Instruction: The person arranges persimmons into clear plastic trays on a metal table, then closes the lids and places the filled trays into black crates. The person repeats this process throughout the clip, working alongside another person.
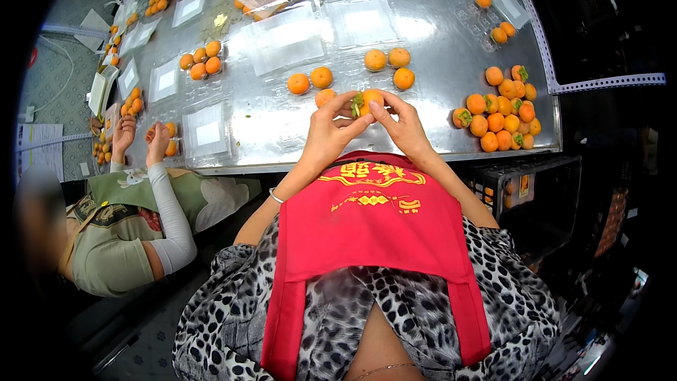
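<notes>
Between the fingertips of both hands, above the table's near edge, is one orange persimmon (373, 99) with its green leafy calyx turned toward the left. My left hand (334, 128) pinches it at the calyx side, and my right hand (400, 123) holds its other side. Just beyond them, persimmons sit in clear plastic trays: a pair (309, 81) with another (325, 98) close to my left fingers, and three (399, 66) farther to the right. A pile of loose persimmons (496, 122), several with green calyxes, lies at the table's right corner.
Open clear clamshells (206, 133) with white pads lie across the metal table (439, 32). A filled tray (203, 61) stands to the left. A co-worker (121, 233) handles fruit at the left. A black plastic crate (534, 206) is below the right edge.
</notes>
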A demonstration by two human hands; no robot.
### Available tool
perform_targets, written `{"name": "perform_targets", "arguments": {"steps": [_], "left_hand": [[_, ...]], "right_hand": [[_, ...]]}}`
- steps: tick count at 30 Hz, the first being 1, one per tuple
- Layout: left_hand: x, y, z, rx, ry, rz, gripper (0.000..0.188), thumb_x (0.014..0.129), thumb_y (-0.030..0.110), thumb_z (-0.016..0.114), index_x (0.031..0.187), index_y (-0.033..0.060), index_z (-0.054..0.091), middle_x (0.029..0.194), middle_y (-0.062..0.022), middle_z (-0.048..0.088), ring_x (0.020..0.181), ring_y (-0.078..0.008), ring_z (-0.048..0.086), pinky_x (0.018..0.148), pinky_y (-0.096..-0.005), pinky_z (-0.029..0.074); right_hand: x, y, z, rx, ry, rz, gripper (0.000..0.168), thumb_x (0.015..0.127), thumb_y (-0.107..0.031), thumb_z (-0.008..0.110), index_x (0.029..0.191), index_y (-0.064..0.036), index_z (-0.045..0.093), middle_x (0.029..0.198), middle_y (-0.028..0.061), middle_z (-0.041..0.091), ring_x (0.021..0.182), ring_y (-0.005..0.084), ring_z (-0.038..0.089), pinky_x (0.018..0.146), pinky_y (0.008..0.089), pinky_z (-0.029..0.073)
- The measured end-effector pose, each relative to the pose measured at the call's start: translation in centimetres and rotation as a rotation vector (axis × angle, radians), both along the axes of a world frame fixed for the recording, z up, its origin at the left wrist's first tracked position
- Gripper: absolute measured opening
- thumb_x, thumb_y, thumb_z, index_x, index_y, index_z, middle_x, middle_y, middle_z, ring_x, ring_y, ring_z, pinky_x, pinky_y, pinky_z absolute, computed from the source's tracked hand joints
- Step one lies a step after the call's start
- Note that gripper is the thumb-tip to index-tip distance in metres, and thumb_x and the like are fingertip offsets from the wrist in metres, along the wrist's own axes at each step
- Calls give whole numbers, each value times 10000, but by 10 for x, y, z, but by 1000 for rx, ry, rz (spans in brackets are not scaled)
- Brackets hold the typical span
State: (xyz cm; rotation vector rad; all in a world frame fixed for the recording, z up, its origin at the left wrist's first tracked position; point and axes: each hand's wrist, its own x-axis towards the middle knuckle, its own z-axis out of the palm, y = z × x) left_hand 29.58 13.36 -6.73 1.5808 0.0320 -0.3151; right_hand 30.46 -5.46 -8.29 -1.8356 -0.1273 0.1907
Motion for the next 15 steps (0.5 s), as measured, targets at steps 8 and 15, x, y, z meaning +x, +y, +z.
{"name": "perform_targets", "arguments": {"steps": [8, 15], "left_hand": [[1, -1, -7, 57, 20, -8, 585, 906, 163, 814, 1363, -115, 577, 1067, -118, 706, 1003, -166, 693, 870, -294, 576], [3, -3, -15, -15, 90, 13, 545, 958, 197, 771, 1359, -105, 560, 1098, -144, 721, 1007, -188, 710, 881, -307, 578]], "right_hand": [[0, -10, -12, -23, -97, -73, 410, 1087, -340, 527, 1267, -8, 684, 985, 138, 723, 932, 233, 671, 830, 362, 526], [-8, -15, -8, 279, 156, -22, 473, 1008, -267, 675, 1422, -63, 575, 1204, 71, 671, 1080, 176, 642, 892, 328, 515]]}}
